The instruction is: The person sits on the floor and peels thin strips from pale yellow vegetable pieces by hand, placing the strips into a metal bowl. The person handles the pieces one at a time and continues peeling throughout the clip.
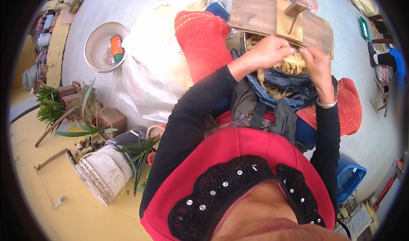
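Note:
My left hand point(271, 51) and my right hand point(318, 60) are raised close together above my lap, each with its fingertips pinched on a strip of pale yellow fibrous material point(294, 59). Below them, more bundled, knotted pale strips point(287, 68) lie in a container lined with a dark blue plastic bag point(289, 79). One strand hangs down over the bag's near side. Just beyond my hands is a wooden board point(252, 14) with a lighter wood block point(281, 22) on it, which carries a small upright piece and a thin rod.
A white bucket point(89, 51) holding an orange and green container point(116, 47) stands left. A pale sack point(150, 94) covers floor beside my leg. Potted plants and a white pail point(102, 174) are lower left, a blue plastic bin point(348, 177) lower right. Another person's leg point(385, 59) shows far right.

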`<act>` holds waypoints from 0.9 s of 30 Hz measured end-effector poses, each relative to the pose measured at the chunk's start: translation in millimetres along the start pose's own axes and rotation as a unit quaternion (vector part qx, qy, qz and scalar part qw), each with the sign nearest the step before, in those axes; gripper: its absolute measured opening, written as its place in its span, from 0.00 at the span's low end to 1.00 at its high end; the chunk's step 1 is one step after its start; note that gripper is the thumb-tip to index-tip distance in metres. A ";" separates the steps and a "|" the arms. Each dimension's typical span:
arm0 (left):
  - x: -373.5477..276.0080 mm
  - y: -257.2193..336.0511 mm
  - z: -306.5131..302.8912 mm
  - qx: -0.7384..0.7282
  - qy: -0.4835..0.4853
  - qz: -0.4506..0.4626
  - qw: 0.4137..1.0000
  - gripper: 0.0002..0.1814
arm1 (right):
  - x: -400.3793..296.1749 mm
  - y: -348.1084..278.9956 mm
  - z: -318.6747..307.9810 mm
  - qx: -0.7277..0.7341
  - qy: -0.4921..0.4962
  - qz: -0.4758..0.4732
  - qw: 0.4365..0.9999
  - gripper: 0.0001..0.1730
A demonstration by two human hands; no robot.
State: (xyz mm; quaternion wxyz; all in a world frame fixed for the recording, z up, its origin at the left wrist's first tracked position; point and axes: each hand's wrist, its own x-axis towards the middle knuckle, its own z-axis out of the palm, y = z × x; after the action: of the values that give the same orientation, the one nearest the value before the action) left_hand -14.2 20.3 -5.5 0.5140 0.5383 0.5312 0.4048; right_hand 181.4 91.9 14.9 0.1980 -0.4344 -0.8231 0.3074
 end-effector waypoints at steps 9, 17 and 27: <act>-9.7 20.1 37.2 -0.243 0.031 0.093 0.965 0.17 | -63.4 -65.3 -20.1 0.592 -0.068 -0.004 0.803 0.17; -23.6 35.6 68.1 -0.223 0.068 0.143 0.962 0.09 | -41.5 6.1 19.2 0.265 0.166 -0.047 0.949 0.20; -21.5 22.8 46.2 0.273 0.092 0.111 0.951 0.07 | -45.4 2.6 12.8 0.062 0.175 -0.057 0.981 0.09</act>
State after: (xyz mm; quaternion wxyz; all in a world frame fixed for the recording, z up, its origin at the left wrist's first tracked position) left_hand 32.3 -4.5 12.6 0.2483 0.6742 0.6029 0.3467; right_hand 200.1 50.8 1.0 0.3822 -0.4208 -0.7788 0.2652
